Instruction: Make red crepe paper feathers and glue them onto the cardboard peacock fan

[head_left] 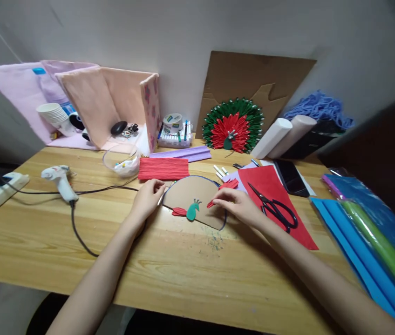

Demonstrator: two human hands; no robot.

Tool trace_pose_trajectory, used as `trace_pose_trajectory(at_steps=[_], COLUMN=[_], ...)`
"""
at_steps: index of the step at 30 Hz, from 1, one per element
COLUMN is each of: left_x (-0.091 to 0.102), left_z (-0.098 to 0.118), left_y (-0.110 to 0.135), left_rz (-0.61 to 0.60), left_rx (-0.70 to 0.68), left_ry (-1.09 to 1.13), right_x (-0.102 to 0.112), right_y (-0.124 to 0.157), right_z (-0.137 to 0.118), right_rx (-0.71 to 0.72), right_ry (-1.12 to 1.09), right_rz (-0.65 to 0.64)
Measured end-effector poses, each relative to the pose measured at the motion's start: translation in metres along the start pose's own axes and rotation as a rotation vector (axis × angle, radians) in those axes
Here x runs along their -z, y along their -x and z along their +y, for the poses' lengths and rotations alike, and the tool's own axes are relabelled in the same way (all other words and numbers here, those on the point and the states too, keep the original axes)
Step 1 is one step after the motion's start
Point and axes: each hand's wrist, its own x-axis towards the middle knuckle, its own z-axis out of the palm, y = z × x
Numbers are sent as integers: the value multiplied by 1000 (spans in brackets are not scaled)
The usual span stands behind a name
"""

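A half-round piece of brown cardboard [183, 190] with a dark blue rim lies on the table in front of me. Near its straight lower edge is a green paper peacock body [191, 212], with a folded red paper piece [179, 212] at its left. My right hand [236, 204] pinches another small red paper piece [211, 204] over the right part of the cardboard. At the left edge of the cardboard my left hand [147, 199] rests with curled fingers; what they grip, if anything, is hidden. More red folded pieces [230, 184] lie just behind my right hand.
Black-handled scissors [277, 210] lie on red paper [263, 179] at right. A white glue gun [59, 181] and its cable are at left. Behind stand pleated red paper [163, 168], a plastic bowl [127, 166] and a finished green-and-red peacock [232, 132] against cardboard.
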Motion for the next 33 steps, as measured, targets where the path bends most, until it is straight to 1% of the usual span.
trace_pose_trajectory(at_steps=[2,4,8,10,13,16,19,28,33], left_x=[-1,-3,-4,-4,-4,-4,-4,-6,-6], left_z=[4,7,11,13,13,13,13,16,17], left_y=[2,4,8,9,10,10,10,11,11], left_rz=[-15,-20,-28,-26,-25,-26,-29,-42,-42], left_rx=[-14,-25,-58,-70,-72,-71,-76,-81,-93], left_ry=[5,-6,-67,-92,-111,-120,-119,-111,-114], right_x=[-8,-16,-30,-35,-39,-39,-39,-42,-43], right_y=[-21,-43,-79,-92,-104,-110,-112,-110,-107], right_z=[-13,-23,-34,-34,-34,-35,-36,-30,-33], right_rx=[89,188,396,468,512,509,499,539,479], right_ry=[107,163,294,329,366,388,401,403,406], right_rz=[-176,-332,-613,-708,-802,-865,-888,-878,-847])
